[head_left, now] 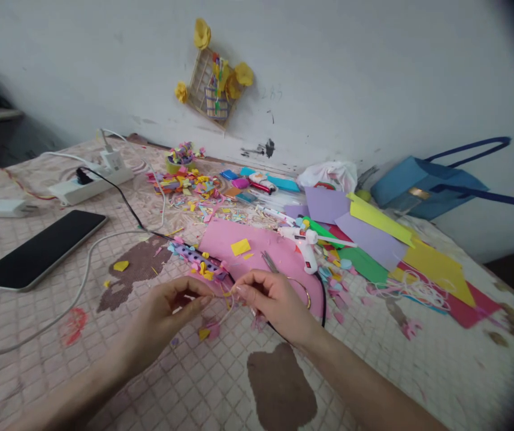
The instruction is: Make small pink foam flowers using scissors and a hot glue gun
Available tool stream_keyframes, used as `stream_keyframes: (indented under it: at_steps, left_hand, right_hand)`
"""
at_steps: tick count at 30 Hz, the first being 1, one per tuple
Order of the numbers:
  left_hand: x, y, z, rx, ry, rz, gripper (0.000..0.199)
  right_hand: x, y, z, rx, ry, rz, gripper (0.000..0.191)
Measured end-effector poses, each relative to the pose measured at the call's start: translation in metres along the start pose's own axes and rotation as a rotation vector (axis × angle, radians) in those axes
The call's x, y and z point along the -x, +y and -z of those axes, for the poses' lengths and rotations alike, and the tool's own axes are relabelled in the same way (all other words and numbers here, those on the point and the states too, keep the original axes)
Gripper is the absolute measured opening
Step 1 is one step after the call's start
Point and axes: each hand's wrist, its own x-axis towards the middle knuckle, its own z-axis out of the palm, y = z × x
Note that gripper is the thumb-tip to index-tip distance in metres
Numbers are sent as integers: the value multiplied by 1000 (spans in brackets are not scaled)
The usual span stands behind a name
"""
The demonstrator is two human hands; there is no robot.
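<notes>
Both hands meet at the middle of the table, fingertips almost touching. My left hand [174,308] is closed in a pinch, and my right hand [270,299] pinches too, around thin pale string [226,316] that hangs between and below them. Small pink and yellow paper pieces [209,331] lie just under the fingers. Beyond the hands rests a purple dotted strip [194,256] with paper bits on it. Pink paper [221,234] lies behind, bearing a yellow piece [240,246], scissors [299,287] and a white glue gun [302,242].
A black tablet [41,248] and a power strip [90,184] are on the left, with cables crossing the table. Coloured sheets [374,239], loose string [423,290] and a blue bag [423,185] are on the right. Paper scraps [194,185] pile up near the wall.
</notes>
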Motion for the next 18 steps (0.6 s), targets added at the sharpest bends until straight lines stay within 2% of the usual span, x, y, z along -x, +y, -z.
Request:
stream_keyframes:
  at_steps: [4,7,9,14,18]
  left_hand:
    - [-2,4,0,38,14,23,10]
    - [-3,5,-1,56,10,41,12]
    - [-3,4,-1,50,3,43,13]
    - [-10,4,4,-43,26,26,16]
    - [-22,9,9,-122,61,-19,16]
  right_hand:
    - [2,5,3,-51,13,-15,20]
    - [6,5,9,13,69,33,24]
    - [8,4,15,147,150,117,24]
    - [16,3,36,512,410,295,11]
    - [20,7,53,687,531,362,22]
